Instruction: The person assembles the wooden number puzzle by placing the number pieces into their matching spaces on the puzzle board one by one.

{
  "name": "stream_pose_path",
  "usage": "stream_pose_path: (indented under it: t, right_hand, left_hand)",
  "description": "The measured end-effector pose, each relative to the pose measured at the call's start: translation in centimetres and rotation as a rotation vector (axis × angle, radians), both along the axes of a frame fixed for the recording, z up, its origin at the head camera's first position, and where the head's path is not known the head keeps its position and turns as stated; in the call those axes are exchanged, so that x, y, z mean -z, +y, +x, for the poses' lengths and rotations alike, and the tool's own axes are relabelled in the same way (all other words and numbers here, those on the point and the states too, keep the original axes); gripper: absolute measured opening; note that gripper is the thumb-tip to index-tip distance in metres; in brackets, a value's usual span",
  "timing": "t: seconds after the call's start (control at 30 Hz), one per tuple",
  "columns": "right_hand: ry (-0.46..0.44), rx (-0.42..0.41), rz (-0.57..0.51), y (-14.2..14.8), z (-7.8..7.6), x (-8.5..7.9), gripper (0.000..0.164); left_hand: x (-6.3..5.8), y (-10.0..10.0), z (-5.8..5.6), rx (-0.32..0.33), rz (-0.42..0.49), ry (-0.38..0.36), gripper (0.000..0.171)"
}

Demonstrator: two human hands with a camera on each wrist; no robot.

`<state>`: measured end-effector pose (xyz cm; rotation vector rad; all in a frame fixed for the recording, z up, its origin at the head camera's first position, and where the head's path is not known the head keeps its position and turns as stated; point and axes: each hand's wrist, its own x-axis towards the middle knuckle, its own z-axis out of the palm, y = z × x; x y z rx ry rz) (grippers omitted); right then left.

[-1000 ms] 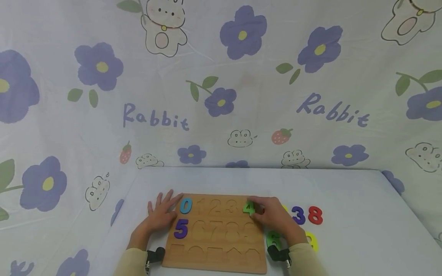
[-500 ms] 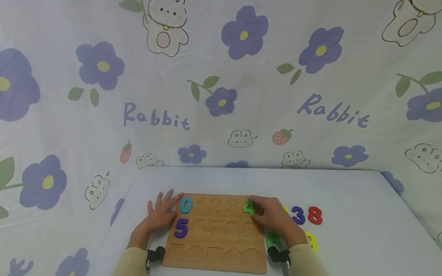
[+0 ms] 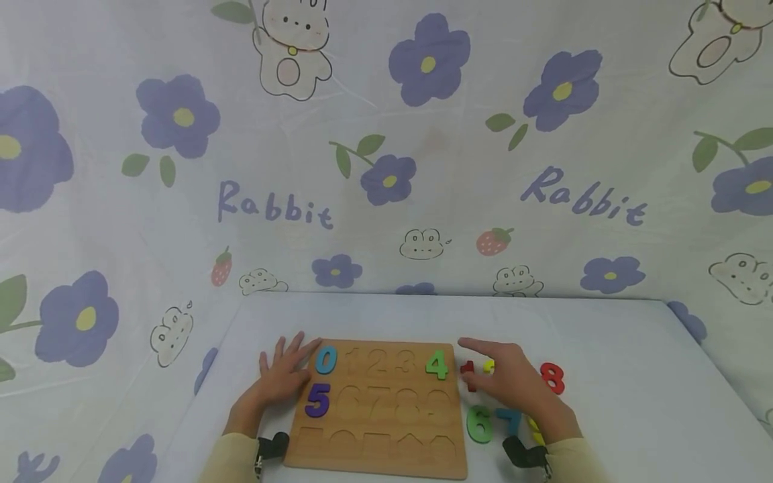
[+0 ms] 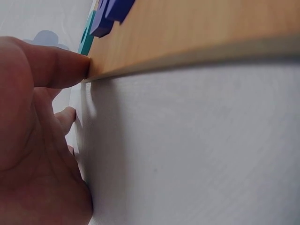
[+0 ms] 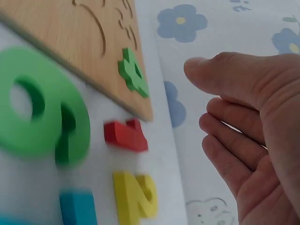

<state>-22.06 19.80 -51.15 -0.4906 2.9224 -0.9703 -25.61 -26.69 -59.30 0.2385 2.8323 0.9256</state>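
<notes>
White surface (image 3: 652,376) with a wooden board (image 3: 377,424). Left hand (image 3: 281,371), spread, touches it; right hand (image 3: 506,376), fingers parted, hovers alongside.

Wooden board (image 3: 386,421), one. Coloured numerals in view, nine. Set in the board, three: blue 0 (image 3: 319,361), green 4 (image 3: 436,365), purple 5 (image 3: 318,399). Loose at the right, six: red 1 (image 5: 126,137), yellow 2 (image 5: 125,194), green 6 (image 3: 472,425), blue 7 (image 3: 510,419), red 8 (image 3: 552,378), and one yellow piece (image 3: 535,433), partly hidden. By colour: two blue, two green, two red, two yellow, one purple. Outlined recesses (image 3: 377,363) showing, twelve: three in the far row, four middle, five near. Hands, two: left hand (image 3: 280,377), right hand (image 3: 507,377). Surface (image 3: 634,382), one.
</notes>
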Motion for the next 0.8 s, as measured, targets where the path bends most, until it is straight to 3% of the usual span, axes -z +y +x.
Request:
stream_pose_path:
  t: [0.17,0.37,0.63,0.8]
  right_hand:
    - [0.022,-0.002,0.051,2.1,1.1,-0.4,0.059]
    - [-0.037,0.008,0.120,4.4,2.9,-1.0,0.062]
    - [-0.067,-0.003,0.121,7.4,5.1,-1.1,0.061]
    - [-0.145,0.042,0.145,8.8,6.0,-0.8,0.060]
  left_hand:
    - [0.0,-0.1,0.0,0.003,0.008,0.004,0.069]
    - [0.0,-0.1,-0.2,0.000,0.007,-0.007,0.070]
    - [-0.5,0.0,0.1,0.003,0.018,-0.007,0.071]
    - [-0.2,0.0,-0.1,-0.001,-0.002,-0.027,0.072]
